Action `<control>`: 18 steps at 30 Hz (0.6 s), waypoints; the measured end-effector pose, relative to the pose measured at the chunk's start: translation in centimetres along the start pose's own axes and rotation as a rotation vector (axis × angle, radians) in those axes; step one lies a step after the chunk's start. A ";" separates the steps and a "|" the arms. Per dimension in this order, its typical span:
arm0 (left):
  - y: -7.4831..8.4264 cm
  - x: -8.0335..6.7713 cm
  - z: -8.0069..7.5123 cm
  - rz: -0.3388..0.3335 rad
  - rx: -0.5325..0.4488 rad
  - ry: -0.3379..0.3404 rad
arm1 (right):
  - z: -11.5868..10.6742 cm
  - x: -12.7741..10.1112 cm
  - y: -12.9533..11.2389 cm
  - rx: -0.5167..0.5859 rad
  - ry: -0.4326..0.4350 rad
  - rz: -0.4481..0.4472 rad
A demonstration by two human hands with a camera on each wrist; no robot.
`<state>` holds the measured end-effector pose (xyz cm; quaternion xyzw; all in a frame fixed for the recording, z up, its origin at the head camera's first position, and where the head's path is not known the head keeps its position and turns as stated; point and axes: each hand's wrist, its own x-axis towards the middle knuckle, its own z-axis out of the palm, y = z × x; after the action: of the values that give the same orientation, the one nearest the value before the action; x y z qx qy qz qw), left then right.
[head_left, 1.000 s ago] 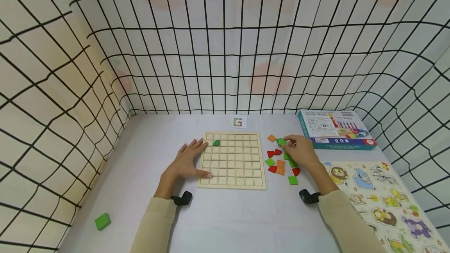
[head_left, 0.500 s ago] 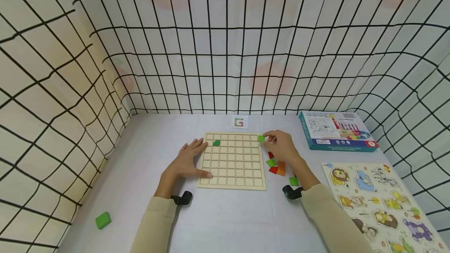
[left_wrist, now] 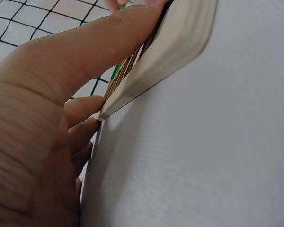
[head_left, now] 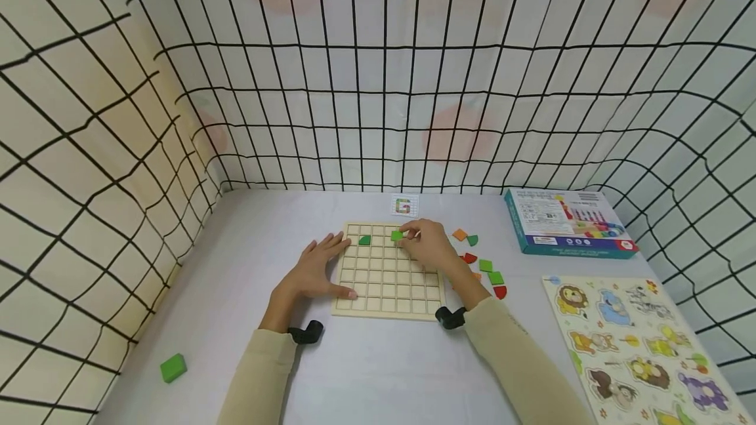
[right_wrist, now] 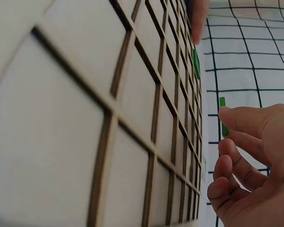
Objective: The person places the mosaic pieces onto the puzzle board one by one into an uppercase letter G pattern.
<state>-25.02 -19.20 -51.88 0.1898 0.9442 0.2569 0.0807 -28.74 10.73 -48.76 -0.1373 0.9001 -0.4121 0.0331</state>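
Green tile [head_left: 397,236] pinched at its edge by the right hand [head_left: 430,244], grid board [head_left: 390,281] just beneath; the left hand [head_left: 312,273], thumb and fingers apart, rests against the board, seemingly steadying it.

Gridded wooden board [head_left: 378,274] with a light green square tile [head_left: 397,236] held above it.
The pale board lies flat on the white worktop [head_left: 378,372]; a darker green, round-cornered piece [head_left: 364,240] sits in a cell near its far left corner. The thin tile is pinched clear of the far rows, roughly parallel to the board.
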 end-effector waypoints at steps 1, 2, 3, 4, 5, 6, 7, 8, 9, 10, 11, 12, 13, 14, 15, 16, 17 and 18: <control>0.0 0.0 0.0 0.004 0.001 0.000 | 0.4 0.2 0.0 0.007 -0.007 -0.004; 0.0 0.1 0.1 0.008 0.001 0.000 | 0.7 0.4 0.0 0.017 -0.010 -0.012; 0.0 0.1 0.1 0.010 0.000 0.002 | 0.9 0.5 -0.1 0.023 -0.013 -0.018; 0.0 0.1 0.1 0.010 -0.002 0.004 | 1.2 0.6 -0.1 0.024 -0.018 -0.023; 0.0 0.1 0.1 0.008 -0.005 0.006 | 1.5 0.8 -0.2 0.025 -0.024 -0.024; 0.0 0.1 0.1 0.006 -0.004 0.008 | 1.6 0.8 -0.3 0.031 -0.030 -0.022; 0.1 0.0 0.0 0.005 -0.004 0.008 | 1.8 0.9 -0.3 0.030 -0.035 -0.021; 0.1 0.0 0.0 0.006 -0.005 0.009 | 2.0 1.0 -0.4 0.029 -0.041 -0.018; 0.1 0.0 0.1 0.006 -0.003 0.009 | 2.2 1.0 -0.5 0.025 -0.046 -0.014; 0.1 0.0 0.0 0.006 -0.004 0.008 | 2.4 1.2 -0.5 0.021 -0.049 -0.011; 0.1 0.0 0.0 0.004 -0.002 0.006 | 2.6 1.3 -0.6 0.017 -0.050 -0.007; 0.0 0.0 0.0 0.008 -0.001 0.007 | 2.8 1.4 -0.6 0.009 -0.049 -0.006; 0.1 -0.1 0.0 0.007 0.002 0.004 | 3.0 1.5 -0.6 -0.006 -0.046 -0.004; 0.1 -0.1 0.0 0.006 0.001 0.003 | 3.1 1.6 -0.7 -0.016 -0.041 0.000; 0.1 -0.1 -0.1 0.004 0.003 0.000 | 3.3 1.7 -0.8 -0.028 -0.035 0.005; 0.1 -0.1 -0.1 0.006 0.001 0.000 | 3.4 1.7 -0.9 -0.037 -0.031 0.010; 0.1 -0.1 -0.1 0.006 0.003 -0.001 | 3.5 1.8 -0.9 -0.050 -0.026 0.014; 0.2 -0.1 -0.2 0.006 0.002 0.000 | 3.5 1.9 -1.0 -0.060 -0.023 0.016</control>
<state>-24.89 -19.19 -51.64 0.1927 0.9439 0.2560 0.0799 -29.72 7.00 -50.24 -0.1356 0.9128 -0.3828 0.0428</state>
